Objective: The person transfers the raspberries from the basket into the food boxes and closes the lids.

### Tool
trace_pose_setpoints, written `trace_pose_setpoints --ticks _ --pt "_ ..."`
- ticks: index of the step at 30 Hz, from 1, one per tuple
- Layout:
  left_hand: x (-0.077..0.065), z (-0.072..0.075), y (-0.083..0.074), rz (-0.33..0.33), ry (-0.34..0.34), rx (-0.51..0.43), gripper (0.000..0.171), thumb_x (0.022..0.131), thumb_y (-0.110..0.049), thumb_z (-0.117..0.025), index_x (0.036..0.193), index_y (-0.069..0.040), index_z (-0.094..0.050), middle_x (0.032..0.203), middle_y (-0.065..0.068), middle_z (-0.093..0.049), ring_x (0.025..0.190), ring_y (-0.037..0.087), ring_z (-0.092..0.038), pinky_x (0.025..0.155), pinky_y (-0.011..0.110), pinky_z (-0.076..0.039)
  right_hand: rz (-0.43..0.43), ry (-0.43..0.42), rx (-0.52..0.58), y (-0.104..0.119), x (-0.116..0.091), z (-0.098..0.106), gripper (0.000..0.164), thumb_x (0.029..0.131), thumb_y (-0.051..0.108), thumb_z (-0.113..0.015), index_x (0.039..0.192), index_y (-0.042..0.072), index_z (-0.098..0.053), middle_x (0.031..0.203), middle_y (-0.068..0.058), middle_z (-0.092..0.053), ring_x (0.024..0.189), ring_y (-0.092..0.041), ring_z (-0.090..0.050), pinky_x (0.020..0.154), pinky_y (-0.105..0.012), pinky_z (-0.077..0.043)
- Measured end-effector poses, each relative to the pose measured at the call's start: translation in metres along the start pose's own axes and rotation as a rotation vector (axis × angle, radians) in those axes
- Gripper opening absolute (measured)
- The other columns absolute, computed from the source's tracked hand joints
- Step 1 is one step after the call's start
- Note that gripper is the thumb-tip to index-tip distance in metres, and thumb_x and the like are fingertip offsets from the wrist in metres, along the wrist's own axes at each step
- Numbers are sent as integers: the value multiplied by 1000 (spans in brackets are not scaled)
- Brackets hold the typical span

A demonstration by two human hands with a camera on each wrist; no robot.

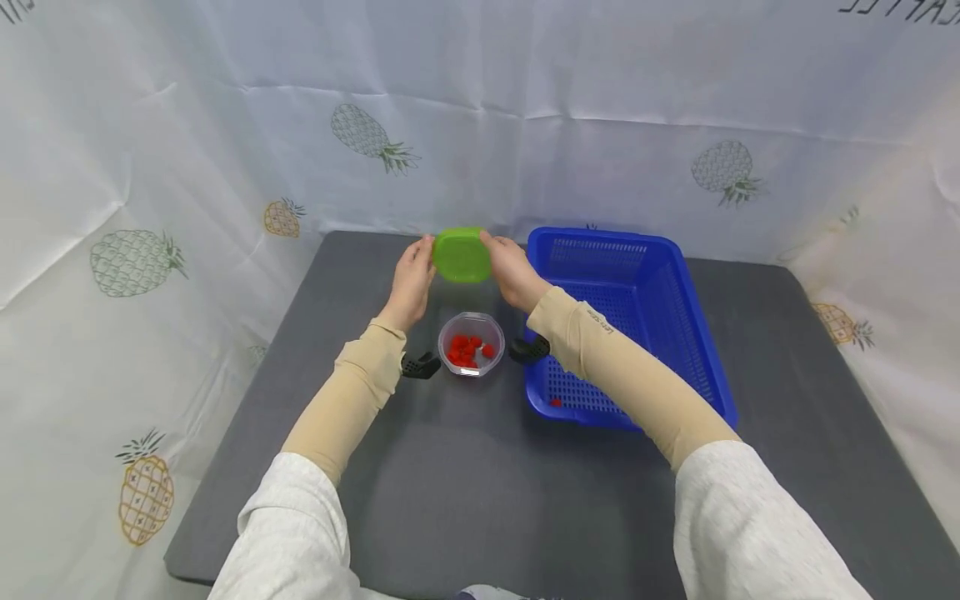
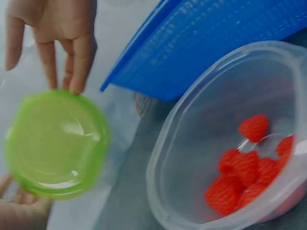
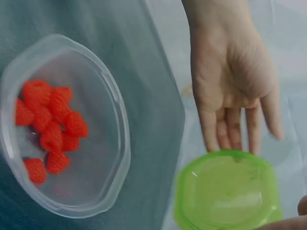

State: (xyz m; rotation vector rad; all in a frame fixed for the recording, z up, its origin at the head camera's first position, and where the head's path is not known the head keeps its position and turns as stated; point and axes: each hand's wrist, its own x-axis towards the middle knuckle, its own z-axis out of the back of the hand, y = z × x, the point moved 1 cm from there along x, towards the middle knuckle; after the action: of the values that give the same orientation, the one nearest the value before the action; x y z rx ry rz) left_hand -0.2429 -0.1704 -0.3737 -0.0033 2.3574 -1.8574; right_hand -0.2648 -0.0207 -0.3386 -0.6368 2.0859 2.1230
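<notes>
A bright green lid (image 1: 462,255) is held up between both hands, above and behind a clear plastic container (image 1: 471,316). My left hand (image 1: 412,282) has its fingers fairly straight against the lid's left edge. In the right wrist view its fingers (image 3: 233,129) reach the lid and its thumb stands apart. Against the lid's right edge rest the straight fingers of my right hand (image 1: 515,271); the left wrist view shows its thumb (image 2: 15,43) away from the lid. Several red raspberries (image 3: 53,136) lie inside the uncovered container.
A blue plastic basket (image 1: 693,312) stands to the right of the container, partly behind my right forearm. One small red piece (image 1: 556,402) lies in its near left corner. The dark grey table (image 1: 450,500) meets white pineapple-print curtains (image 1: 480,167) at the back and sides.
</notes>
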Motion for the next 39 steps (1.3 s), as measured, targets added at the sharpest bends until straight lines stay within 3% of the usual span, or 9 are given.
trace_pose_setpoints --ticks 6,9,12,17,21,25,26,34,39 --pt "-4 -6 4 -186 -155 -31 33 80 -20 -62 109 -4 -60 95 -5 -60 96 8 -54 94 27 -41 68 -78 -10 -5 -13 13 49 90 35 -46 132 10 -37 139 -2 -34 129 -19 -33 106 -31 -28" --pt "-6 -6 4 -239 -161 -43 32 76 -17 -67 103 0 -62 84 -7 -62 83 7 -55 84 23 -44 107 -71 -41 -8 -14 21 45 87 36 -50 125 10 -47 133 -2 -43 124 -18 -40 104 -31 -31" --pt "-7 -1 6 -278 -131 -32 28 74 -15 -69 97 0 -65 86 -5 -64 83 8 -57 81 21 -45 154 -37 -221 -12 -19 31 44 83 44 -53 118 17 -54 126 0 -50 116 -17 -47 100 -35 -36" --pt "-15 15 9 -368 22 101 22 72 -15 -70 91 -3 -68 97 4 -66 90 13 -61 81 25 -48 329 18 -588 -20 -30 49 39 78 56 -52 103 28 -63 112 7 -55 99 -12 -53 85 -34 -45" --pt "-20 34 18 -381 193 245 24 73 -21 -69 94 -8 -69 103 1 -66 98 12 -59 81 24 -49 512 105 -769 -23 -39 55 35 78 55 -52 98 29 -63 99 9 -58 82 -11 -54 71 -28 -47" --pt "-35 44 14 -357 326 389 24 75 -19 -67 98 -13 -69 109 1 -64 111 11 -53 85 22 -47 624 240 -873 -27 -48 56 32 79 50 -53 100 27 -61 98 10 -61 83 -8 -57 72 -26 -48" --pt "-47 40 3 -362 337 436 24 75 -17 -68 98 -12 -69 109 2 -64 112 12 -52 85 23 -47 648 269 -895 -28 -49 56 32 80 48 -54 100 25 -61 99 10 -61 87 -8 -57 75 -27 -48" --pt "-49 47 13 -387 532 642 17 75 -9 -66 92 -10 -70 102 9 -62 100 13 -55 79 19 -48 736 357 -1055 -38 -53 55 27 78 42 -60 96 21 -63 105 5 -58 98 -11 -55 84 -32 -47" --pt "-52 48 17 -565 637 906 17 74 -14 -68 90 -18 -71 98 0 -62 88 8 -57 71 20 -48 784 366 -1213 -42 -54 49 25 74 42 -64 88 21 -65 98 4 -58 95 -15 -50 84 -31 -43"
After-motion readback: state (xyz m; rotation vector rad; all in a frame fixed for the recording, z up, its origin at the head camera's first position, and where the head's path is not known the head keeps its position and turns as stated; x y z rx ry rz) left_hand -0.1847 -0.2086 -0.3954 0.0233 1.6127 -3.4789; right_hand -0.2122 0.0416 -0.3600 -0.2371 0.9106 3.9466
